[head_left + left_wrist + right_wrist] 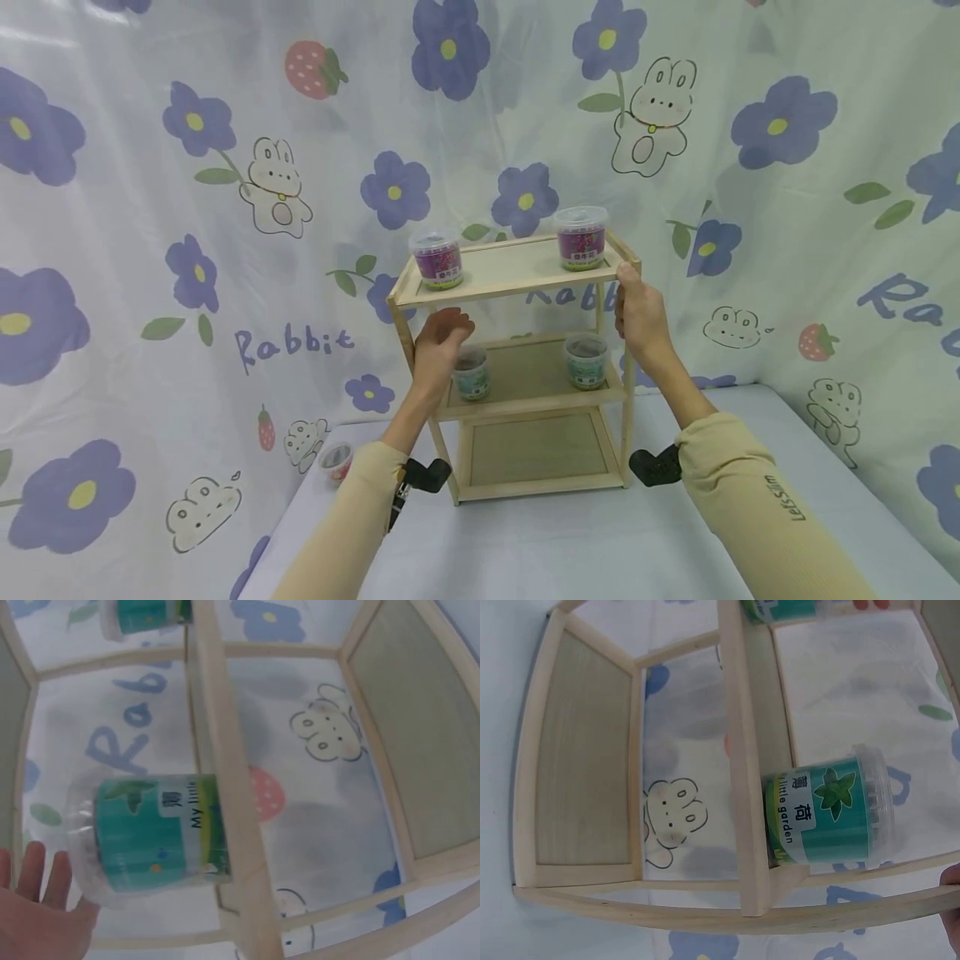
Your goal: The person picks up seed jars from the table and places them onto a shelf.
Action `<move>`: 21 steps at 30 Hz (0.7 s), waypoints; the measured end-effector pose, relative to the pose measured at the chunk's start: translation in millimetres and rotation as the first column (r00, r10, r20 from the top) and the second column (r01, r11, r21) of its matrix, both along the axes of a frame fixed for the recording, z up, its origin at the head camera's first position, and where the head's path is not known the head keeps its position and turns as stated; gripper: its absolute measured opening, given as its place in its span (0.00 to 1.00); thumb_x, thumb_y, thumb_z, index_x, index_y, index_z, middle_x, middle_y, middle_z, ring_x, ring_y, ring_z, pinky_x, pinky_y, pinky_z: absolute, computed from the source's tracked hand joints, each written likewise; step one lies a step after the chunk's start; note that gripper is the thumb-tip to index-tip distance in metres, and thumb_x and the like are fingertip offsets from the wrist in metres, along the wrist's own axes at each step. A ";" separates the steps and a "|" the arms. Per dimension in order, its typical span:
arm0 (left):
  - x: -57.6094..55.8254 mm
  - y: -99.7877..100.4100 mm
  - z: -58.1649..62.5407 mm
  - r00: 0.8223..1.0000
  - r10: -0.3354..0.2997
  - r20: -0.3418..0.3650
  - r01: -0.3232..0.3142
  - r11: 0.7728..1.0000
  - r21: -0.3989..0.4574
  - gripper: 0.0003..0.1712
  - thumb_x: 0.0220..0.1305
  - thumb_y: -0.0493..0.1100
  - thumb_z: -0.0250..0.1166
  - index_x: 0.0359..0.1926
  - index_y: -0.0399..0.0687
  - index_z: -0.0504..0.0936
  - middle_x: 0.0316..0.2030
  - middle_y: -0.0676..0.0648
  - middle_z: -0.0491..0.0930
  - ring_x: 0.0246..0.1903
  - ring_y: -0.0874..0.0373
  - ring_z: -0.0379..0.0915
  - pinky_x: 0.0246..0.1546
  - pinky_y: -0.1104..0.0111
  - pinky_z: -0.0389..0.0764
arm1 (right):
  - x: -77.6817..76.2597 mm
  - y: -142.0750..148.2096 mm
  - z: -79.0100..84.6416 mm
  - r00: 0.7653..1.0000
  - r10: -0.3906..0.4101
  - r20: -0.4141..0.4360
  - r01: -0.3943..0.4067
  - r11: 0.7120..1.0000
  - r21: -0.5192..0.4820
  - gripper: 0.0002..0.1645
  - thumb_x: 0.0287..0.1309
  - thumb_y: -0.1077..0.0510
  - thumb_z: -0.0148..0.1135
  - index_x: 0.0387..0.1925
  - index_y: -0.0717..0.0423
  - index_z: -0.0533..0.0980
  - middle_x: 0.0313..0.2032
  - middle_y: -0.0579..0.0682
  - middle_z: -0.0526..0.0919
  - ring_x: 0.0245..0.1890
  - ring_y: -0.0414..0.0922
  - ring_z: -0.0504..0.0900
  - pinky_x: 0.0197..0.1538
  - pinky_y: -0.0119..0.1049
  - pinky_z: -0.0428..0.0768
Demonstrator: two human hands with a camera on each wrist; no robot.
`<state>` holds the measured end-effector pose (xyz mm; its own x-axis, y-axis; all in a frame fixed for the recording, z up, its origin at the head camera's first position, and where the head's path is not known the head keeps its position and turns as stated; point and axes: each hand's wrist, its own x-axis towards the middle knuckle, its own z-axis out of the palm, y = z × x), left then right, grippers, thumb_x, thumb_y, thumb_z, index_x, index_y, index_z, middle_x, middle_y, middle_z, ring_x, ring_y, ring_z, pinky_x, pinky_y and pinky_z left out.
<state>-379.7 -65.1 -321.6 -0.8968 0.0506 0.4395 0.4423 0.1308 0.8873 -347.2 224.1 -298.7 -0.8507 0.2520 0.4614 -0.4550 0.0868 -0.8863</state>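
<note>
A three-tier wooden shelf rack (517, 410) stands on the table. Two clear-lidded cups with purple labels, one on the left (438, 260) and one on the right (582, 239), sit on its top board. On the middle board are two teal-labelled cups, the left one (472, 373) and the right one (825, 810). My right hand (641, 312) grips the rack's right front post near the top corner. Inside the left post, my left hand (442, 342) hovers beside the left teal cup's lid, holding nothing; its fingers (31, 874) look extended in the left wrist view.
A small cup with a red label (336, 462) stands on the white table (555, 550), left of the rack. Behind hangs a curtain (480, 125) printed with flowers and rabbits. The rack's bottom panel (532, 450) bears no cups.
</note>
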 end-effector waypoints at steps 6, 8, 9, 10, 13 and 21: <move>12.8 -5.8 5.8 0.995 -0.089 -0.039 0.089 0.996 -0.008 0.25 0.69 0.44 0.61 0.63 0.41 0.69 0.60 0.39 0.75 0.62 0.52 0.70 0.66 0.59 0.66 | 2.0 -0.1 0.7 1.000 -0.007 0.006 0.007 1.000 0.016 0.34 0.71 0.35 0.41 0.12 0.47 0.57 0.08 0.37 0.58 0.09 0.35 0.54 0.15 0.28 0.55; 17.0 -8.4 5.7 0.992 -0.115 -0.044 0.114 0.993 -0.019 0.24 0.70 0.44 0.61 0.63 0.41 0.70 0.60 0.39 0.75 0.62 0.51 0.70 0.66 0.59 0.66 | 1.8 0.2 0.7 1.000 -0.010 0.011 0.010 1.000 0.017 0.34 0.71 0.35 0.41 0.12 0.47 0.57 0.08 0.37 0.58 0.09 0.35 0.54 0.15 0.28 0.55; 19.7 -9.7 5.5 0.991 -0.124 -0.044 0.123 0.992 -0.026 0.24 0.70 0.44 0.61 0.63 0.41 0.70 0.60 0.38 0.75 0.62 0.51 0.70 0.66 0.59 0.66 | 1.6 0.3 0.7 1.000 -0.010 0.012 0.010 1.000 0.018 0.34 0.71 0.35 0.41 0.12 0.47 0.57 0.08 0.37 0.58 0.09 0.35 0.54 0.15 0.28 0.55; 22.2 -11.5 5.0 0.991 -0.130 -0.041 0.128 0.991 -0.035 0.24 0.70 0.44 0.60 0.63 0.41 0.70 0.60 0.38 0.76 0.62 0.51 0.70 0.66 0.59 0.66 | 1.0 0.6 0.5 1.000 -0.010 0.012 0.010 1.000 0.018 0.34 0.72 0.35 0.40 0.12 0.47 0.57 0.08 0.37 0.58 0.09 0.35 0.54 0.15 0.28 0.55; 28.7 -16.9 2.1 0.990 -0.134 -0.038 0.133 0.990 -0.037 0.22 0.70 0.44 0.60 0.62 0.43 0.72 0.58 0.38 0.77 0.60 0.52 0.72 0.65 0.60 0.67 | -0.7 1.6 -0.2 1.000 -0.009 0.009 0.008 1.000 0.024 0.33 0.72 0.36 0.40 0.12 0.47 0.57 0.07 0.37 0.58 0.09 0.35 0.54 0.14 0.28 0.55; 43.9 -31.1 -1.5 0.978 -0.189 -0.088 0.188 0.982 -0.025 0.19 0.69 0.40 0.58 0.57 0.36 0.74 0.52 0.34 0.80 0.52 0.55 0.78 0.59 0.62 0.75 | 0.0 0.6 -0.4 1.000 -0.019 -0.009 0.020 0.998 0.059 0.35 0.72 0.35 0.38 0.13 0.50 0.56 0.07 0.36 0.58 0.09 0.35 0.54 0.14 0.28 0.55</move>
